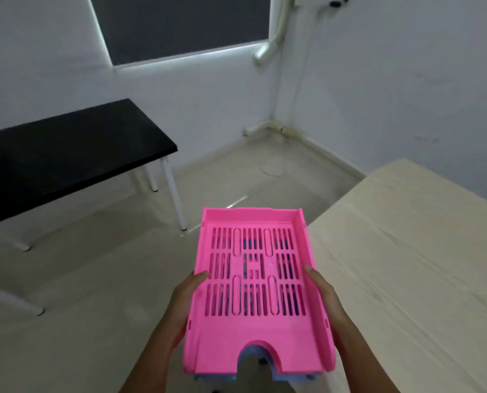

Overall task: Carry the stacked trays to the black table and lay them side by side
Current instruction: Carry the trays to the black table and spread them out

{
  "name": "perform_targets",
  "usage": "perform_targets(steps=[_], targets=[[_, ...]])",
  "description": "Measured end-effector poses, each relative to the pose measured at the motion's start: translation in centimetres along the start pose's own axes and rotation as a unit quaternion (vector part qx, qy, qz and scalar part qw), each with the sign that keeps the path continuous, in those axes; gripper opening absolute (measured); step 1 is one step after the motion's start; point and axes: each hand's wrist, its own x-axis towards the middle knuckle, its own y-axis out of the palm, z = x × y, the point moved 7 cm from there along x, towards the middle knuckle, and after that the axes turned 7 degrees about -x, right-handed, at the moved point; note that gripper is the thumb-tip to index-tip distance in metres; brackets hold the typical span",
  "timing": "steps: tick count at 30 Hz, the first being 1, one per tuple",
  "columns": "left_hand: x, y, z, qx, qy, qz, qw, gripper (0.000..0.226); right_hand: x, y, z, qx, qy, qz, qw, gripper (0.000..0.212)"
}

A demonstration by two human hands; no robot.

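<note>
A pink slotted tray (253, 333) lies on top of a blue tray (253, 361), whose edge shows through the pink tray's front notch and slots. The stack is held in the air over the floor. My left hand (184, 307) grips the stack's left side, thumb on the pink rim. On the opposite side my right hand (326, 302) holds it the same way. The black table (66, 154) with white legs stands at the left, against the wall, some distance from the stack.
A light wooden table (420, 265) fills the right side, its edge close to the stack. Beige floor (95, 265) lies between me and the black table. White walls meet in a corner ahead, with a pipe (273, 32) and a dark window panel.
</note>
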Motion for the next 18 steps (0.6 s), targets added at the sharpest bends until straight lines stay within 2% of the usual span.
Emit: perform_targets(steps=[7, 10, 13, 15, 18], targets=[[-1.6, -15.1, -6.0, -0.062, 0.066, -0.131, 0.987, 0.033, 6.5, 17.8, 3.0, -0.077, 0.014, 0.126, 0.989, 0.051], [-1.4, -19.7, -8.7, -0.092, 0.089, -0.173, 0.977, 0.032, 9.1, 24.1, 4.8, -0.065, 0.015, 0.183, 0.981, 0.052], [-0.5, -21.6, -11.5, -0.094, 0.105, -0.18, 0.974, 0.033, 10.9, 28.1, 7.3, -0.061, -0.006, 0.203, 0.977, 0.054], [3.9, -29.6, -17.0, -0.112, 0.13, -0.213, 0.962, 0.035, 18.0, 37.9, 10.0, -0.089, 0.005, 0.242, 0.966, 0.055], [4.7, -30.4, -19.2, -0.111, 0.136, -0.196, 0.965, 0.04, 18.6, 40.3, 11.1, -0.085, -0.011, 0.264, 0.961, 0.058]])
